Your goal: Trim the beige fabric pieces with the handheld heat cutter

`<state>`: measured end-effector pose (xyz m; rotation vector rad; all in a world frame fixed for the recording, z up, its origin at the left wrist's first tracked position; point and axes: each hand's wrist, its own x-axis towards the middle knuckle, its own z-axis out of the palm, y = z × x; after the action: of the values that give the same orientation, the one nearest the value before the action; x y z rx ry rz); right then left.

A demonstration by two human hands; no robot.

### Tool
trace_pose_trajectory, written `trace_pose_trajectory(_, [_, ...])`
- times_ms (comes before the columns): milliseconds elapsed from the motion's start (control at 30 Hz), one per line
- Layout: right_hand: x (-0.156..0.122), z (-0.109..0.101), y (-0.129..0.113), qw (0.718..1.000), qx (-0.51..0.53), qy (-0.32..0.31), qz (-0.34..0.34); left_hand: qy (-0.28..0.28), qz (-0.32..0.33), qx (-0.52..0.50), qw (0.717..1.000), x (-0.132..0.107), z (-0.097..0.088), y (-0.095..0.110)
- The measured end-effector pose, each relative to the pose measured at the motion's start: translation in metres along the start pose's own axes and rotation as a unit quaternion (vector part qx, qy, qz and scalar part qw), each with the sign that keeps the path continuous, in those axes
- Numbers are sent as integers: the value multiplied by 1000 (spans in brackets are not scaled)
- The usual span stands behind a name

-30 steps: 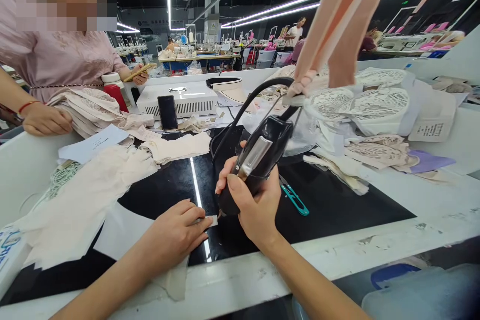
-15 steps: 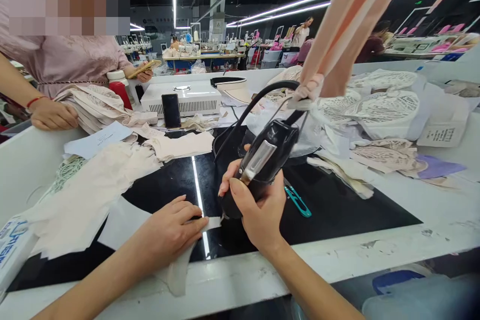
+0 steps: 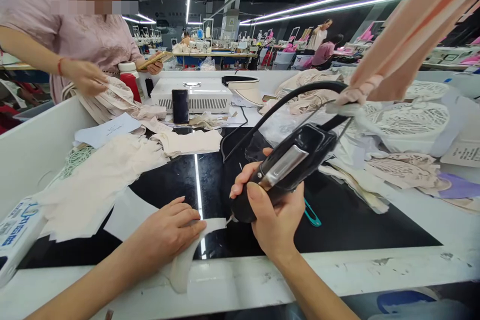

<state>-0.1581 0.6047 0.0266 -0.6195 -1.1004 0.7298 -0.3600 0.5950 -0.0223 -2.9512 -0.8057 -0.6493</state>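
My right hand point(image 3: 270, 216) is wrapped around a black hand-held cutting tool point(image 3: 288, 165) with a metal clip and a black cord; its tip touches the end of a pale fabric strip point(image 3: 189, 250). My left hand point(image 3: 168, 230) lies flat on that strip, fingers stretched out, pressing it onto the glossy black work surface point(image 3: 348, 217). The strip hangs over the white front edge of the table.
Cream fabric pieces point(image 3: 93, 180) lie at the left, lace pieces point(image 3: 405, 125) at the right. Teal snips point(image 3: 311, 212) sit beside my right hand. A white machine point(image 3: 195, 95) with a phone point(image 3: 180, 106) stands behind. A co-worker's hand point(image 3: 86, 76) handles fabric at far left.
The view has shifted, and the strip extends further out past my left fingers. The tool is tilted lower to the right. The co-worker's hand has lifted from the fabric pile.
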Motion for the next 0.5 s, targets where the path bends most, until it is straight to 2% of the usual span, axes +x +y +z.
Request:
trace_pose_trajectory(233, [2,-3,-1,1000,-6,-15,2,17,-2,-1,1000,2,4,1])
trace_pose_trajectory(500, [7,16,7,999,24,-22,2,20,3,14,1000,-1,9,0])
